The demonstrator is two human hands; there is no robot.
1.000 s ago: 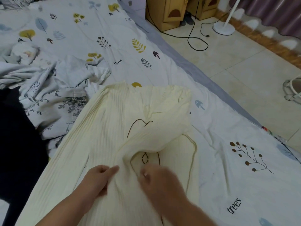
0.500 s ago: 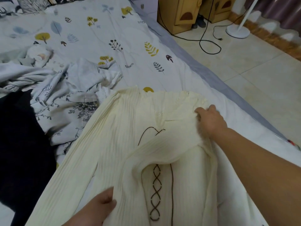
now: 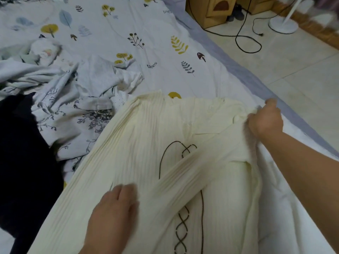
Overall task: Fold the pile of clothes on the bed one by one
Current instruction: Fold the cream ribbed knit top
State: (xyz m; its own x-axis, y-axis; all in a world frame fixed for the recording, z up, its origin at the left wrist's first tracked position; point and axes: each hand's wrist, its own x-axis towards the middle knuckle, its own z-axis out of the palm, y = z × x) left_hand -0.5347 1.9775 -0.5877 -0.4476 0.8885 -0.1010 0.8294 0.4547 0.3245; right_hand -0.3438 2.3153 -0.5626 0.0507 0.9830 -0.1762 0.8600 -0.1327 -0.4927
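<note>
Cream sweater [image 3: 146, 147] runs lengthwise away; right hand [image 3: 264, 120] grips its shoulder, left hand [image 3: 113, 215] presses flat.

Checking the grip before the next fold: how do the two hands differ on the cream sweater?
The left hand lies flat with straight fingers on the cream sweater near the camera; the right hand is curled, pinching its far edge by the bed's side. The left presses down; the right pulls fabric taut. Both touch the sweater.

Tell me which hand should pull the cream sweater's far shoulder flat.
Probably the right hand: it already grips the cream sweater at its far right shoulder near the bed's edge. The left hand rests flat on the near ribbed part, better placed to pin it.
</note>
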